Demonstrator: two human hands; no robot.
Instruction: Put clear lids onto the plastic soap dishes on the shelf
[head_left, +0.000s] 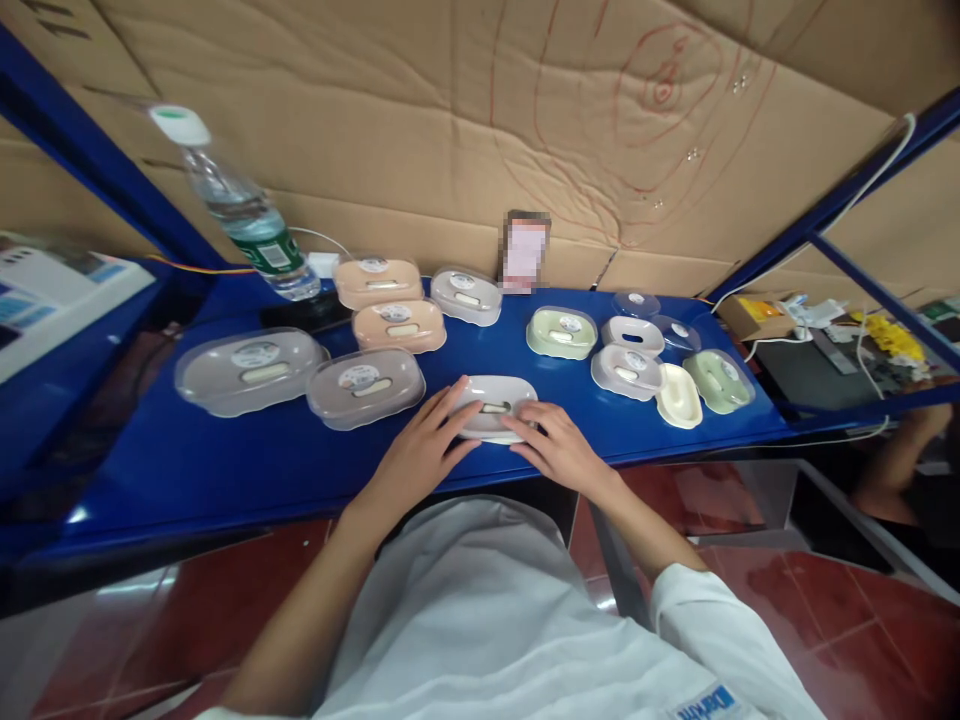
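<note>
A white oval soap box lies near the front edge of the blue shelf. My left hand grips its left side and my right hand grips its right side, fingers over the lid. To the left lie closed grey boxes with clear lids. Peach boxes and another grey one lie behind. To the right are a green box, a grey box, a cream tray and loose clear lids.
A plastic water bottle stands at the back left of the shelf. Cardboard lines the back. Blue frame bars bound the right side, with cables and clutter beyond. Another person's arm shows at right. Red floor tiles lie below.
</note>
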